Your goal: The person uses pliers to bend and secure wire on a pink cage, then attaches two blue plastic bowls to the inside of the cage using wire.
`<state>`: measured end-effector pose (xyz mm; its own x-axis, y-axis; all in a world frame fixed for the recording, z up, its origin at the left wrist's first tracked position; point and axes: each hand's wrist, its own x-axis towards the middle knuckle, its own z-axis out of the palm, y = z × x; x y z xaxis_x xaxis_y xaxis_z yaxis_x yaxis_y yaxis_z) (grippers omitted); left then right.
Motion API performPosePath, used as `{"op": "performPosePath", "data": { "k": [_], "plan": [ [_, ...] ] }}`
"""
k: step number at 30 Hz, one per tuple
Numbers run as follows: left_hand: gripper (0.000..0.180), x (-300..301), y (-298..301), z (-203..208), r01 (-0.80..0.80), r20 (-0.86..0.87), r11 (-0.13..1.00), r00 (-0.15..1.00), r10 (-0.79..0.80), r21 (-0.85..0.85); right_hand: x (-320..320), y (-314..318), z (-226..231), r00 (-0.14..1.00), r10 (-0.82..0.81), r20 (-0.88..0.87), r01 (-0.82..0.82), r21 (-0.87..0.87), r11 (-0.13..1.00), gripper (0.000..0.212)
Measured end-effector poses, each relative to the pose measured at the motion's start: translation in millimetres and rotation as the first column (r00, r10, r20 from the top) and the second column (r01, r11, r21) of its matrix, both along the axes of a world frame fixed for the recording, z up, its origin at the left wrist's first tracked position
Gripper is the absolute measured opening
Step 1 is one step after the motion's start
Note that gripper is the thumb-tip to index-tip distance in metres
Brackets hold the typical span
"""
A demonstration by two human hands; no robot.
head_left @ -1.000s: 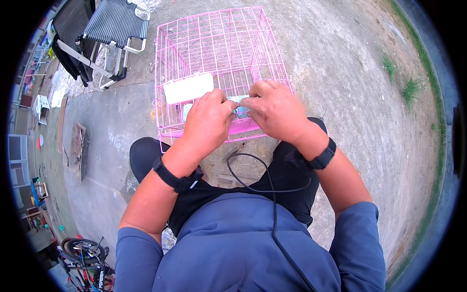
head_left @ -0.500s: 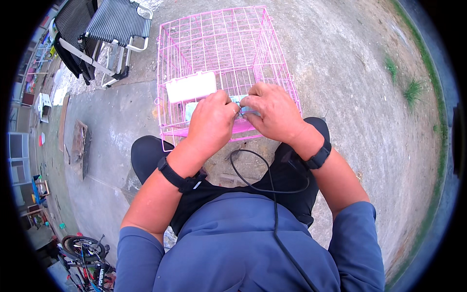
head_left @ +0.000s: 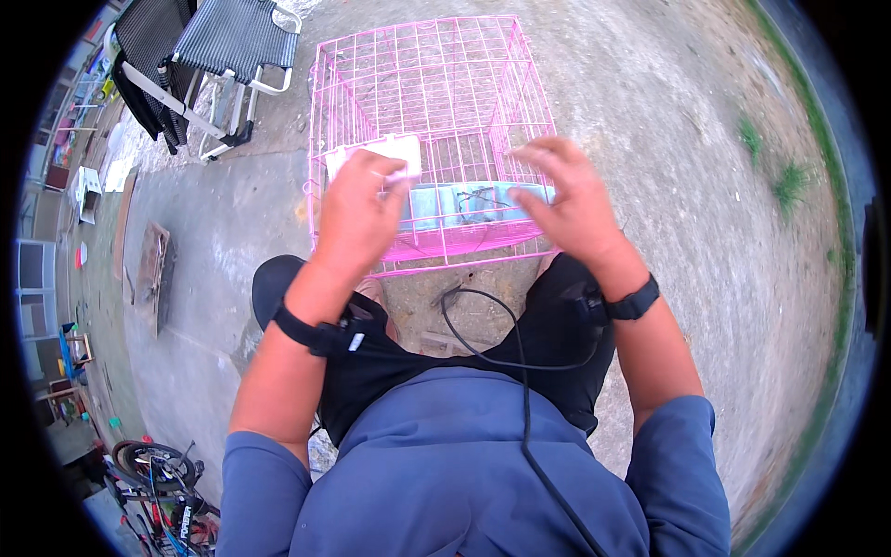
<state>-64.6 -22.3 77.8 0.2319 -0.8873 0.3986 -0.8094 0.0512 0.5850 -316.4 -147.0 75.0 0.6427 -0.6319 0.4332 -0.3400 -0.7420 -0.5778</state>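
A pink wire cage [head_left: 422, 79] stands on the ground between my knees. A light blue trough-like piece [head_left: 436, 206] lies along its near side, with thin dark wire or cord [head_left: 478, 200] around its middle. My left hand [head_left: 353, 218] is over the cage's near left part, next to a white rectangular panel [head_left: 404, 151], partly covering it. Its fingers are bent and a little blurred, with thumb and forefinger apart; I see nothing held. Above the trough's right end, my right hand [head_left: 575, 204] is open, fingers spread and blurred, holding nothing.
A black cable [head_left: 525, 408] runs down over my shirt and loops between my legs. Folding chairs [head_left: 223, 51] stand at the far left. A weathered board [head_left: 151, 278] lies on the concrete at left, and a bicycle [head_left: 158, 473] is at lower left.
My hands were together at the blue piece, fingers pinched; they have parted, the left to the left and the right to the right. The trough and dark wire now show between them.
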Motion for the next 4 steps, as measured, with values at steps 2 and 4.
{"op": "performPosePath", "data": {
  "k": [2,4],
  "plan": [
    [0.020,31,4,0,-0.159,0.039,0.987,0.987,0.158,0.023,-12,-18,-9,0.990,-0.139,0.030,0.139,-0.003,0.990,0.044],
    [0.030,58,6,-9,-0.361,0.051,0.927,0.933,0.357,0.103,-20,-29,-8,0.965,-0.255,-0.064,0.261,0.135,0.956,0.047]
  ]
}}
